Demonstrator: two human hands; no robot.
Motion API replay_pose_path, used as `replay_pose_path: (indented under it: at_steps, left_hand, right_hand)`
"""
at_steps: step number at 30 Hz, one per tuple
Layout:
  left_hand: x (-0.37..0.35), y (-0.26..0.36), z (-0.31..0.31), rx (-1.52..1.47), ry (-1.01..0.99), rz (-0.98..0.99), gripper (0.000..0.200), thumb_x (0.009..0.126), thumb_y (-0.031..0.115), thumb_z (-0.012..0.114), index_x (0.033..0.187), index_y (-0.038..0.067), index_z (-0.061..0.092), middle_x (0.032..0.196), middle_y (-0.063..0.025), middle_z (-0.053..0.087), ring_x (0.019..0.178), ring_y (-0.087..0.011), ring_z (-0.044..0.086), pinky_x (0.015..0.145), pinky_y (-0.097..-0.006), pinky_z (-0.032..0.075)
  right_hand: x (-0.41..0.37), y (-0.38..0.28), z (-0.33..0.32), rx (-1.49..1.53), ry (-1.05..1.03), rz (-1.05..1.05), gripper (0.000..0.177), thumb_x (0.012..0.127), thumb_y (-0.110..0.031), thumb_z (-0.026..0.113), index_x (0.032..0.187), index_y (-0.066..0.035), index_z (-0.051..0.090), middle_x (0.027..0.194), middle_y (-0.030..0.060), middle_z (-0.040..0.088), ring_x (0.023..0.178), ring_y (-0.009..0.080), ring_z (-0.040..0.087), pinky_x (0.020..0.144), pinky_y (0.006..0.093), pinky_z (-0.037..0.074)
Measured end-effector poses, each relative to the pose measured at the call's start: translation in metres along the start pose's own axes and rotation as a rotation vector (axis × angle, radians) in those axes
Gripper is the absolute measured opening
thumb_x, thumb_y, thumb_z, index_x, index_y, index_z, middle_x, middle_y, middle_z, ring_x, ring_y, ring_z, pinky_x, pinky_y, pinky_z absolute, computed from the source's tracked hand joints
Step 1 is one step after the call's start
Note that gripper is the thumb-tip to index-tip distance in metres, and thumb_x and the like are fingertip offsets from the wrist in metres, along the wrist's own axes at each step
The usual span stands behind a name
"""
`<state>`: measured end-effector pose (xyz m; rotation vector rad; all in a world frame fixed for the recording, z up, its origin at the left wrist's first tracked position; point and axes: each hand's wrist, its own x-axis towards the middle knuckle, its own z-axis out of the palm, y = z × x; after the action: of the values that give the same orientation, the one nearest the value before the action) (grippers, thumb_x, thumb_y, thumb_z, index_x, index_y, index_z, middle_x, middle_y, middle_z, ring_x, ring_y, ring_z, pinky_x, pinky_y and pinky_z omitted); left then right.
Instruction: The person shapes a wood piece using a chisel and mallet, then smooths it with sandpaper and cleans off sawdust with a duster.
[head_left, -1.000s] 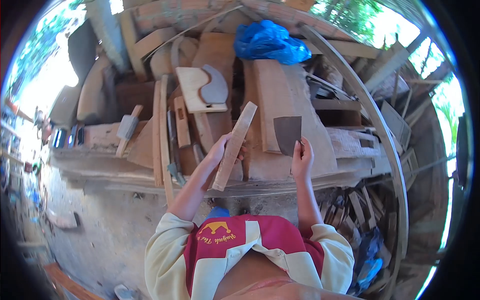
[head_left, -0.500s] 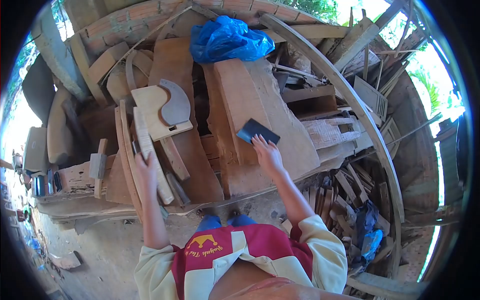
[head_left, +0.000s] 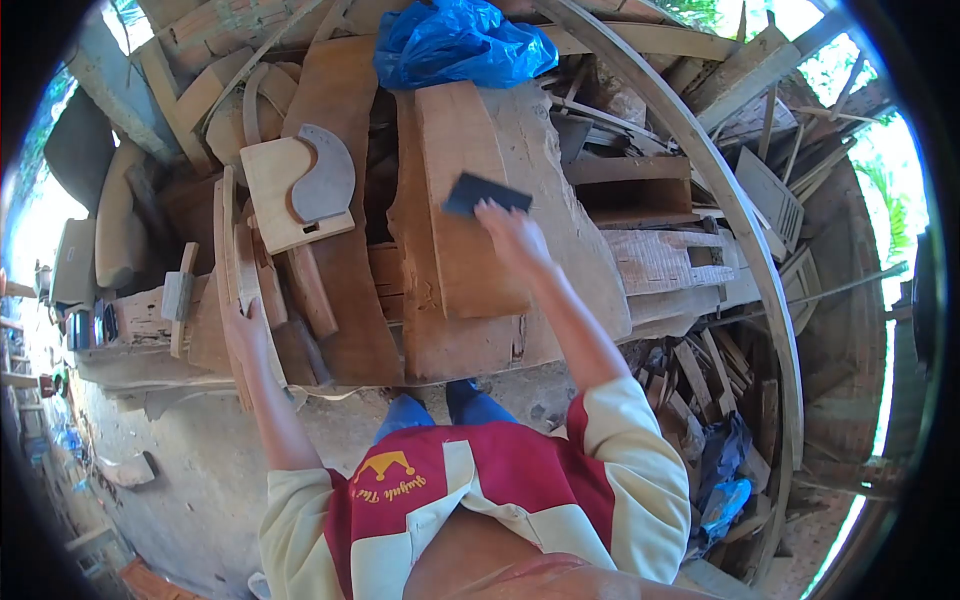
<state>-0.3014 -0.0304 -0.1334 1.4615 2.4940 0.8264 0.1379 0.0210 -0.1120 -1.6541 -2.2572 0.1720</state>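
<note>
Dark flat scraper (head_left: 484, 192) farther up plank (head_left: 462, 255)

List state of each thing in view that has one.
Left hand, grip closed on pale wooden slat, which stands on edge.
Right hand, grip pinching dark flat sheet, laid on wide brown plank.
Blue plastic bag, crumpled, lying at the far end.
Grey curved metal blade, lying flat on pale wooden board.
Wooden mallet, lying untouched.
</note>
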Motion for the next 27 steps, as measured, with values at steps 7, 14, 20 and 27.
replay_pose_path:
  at_steps: [7, 14, 20, 27]
  left_hand:
    - [-0.022, 0.055, -0.016, 0.394, -0.016, -0.238, 0.046, 0.076, 0.035, 0.058, 0.106, 0.001, 0.051, 0.111, -0.0220, 0.049, 0.101, -0.0375, 0.048, 0.083, -0.0421, 0.042]
    - [-0.079, 0.191, -0.006, -0.126, -0.355, 0.347, 0.079, 0.069, 0.039, 0.068, 0.127, -0.002, 0.032, 0.130, -0.0240, 0.031, 0.122, -0.0371, 0.028, 0.101, -0.0415, 0.025]
    - [-0.101, 0.258, 0.082, -0.072, -0.506, 0.520, 0.086, 0.070, 0.044, 0.065, 0.132, 0.002, 0.023, 0.132, -0.0253, 0.027, 0.124, -0.0370, 0.026, 0.100, -0.0415, 0.027]
    - [-0.116, 0.276, 0.113, 0.000, -0.314, 0.482, 0.077, 0.077, 0.049, 0.054, 0.131, 0.003, 0.025, 0.130, -0.0291, 0.026, 0.113, -0.0409, 0.039, 0.087, -0.0426, 0.040]
  right_hand:
    - [-0.127, -0.026, -0.041, 0.174, -0.013, -0.050, 0.033, 0.079, -0.008, 0.048, 0.112, -0.009, 0.053, 0.122, 0.0064, 0.049, 0.114, 0.0184, 0.045, 0.093, 0.0408, 0.036]
    - [-0.010, 0.016, -0.006, 0.062, 0.073, -0.074, 0.032, 0.084, -0.014, 0.042, 0.114, -0.010, 0.051, 0.123, 0.0047, 0.048, 0.117, 0.0174, 0.042, 0.096, 0.0392, 0.032]
    - [0.136, 0.051, 0.022, 0.018, 0.117, 0.030, 0.029, 0.086, -0.017, 0.038, 0.110, -0.011, 0.053, 0.116, 0.0046, 0.053, 0.109, 0.0213, 0.049, 0.093, 0.0414, 0.035]
    - [0.073, 0.051, 0.006, 0.193, 0.184, 0.062, 0.026, 0.087, -0.021, 0.041, 0.104, -0.011, 0.057, 0.109, 0.0069, 0.057, 0.100, 0.0239, 0.054, 0.091, 0.0421, 0.037]
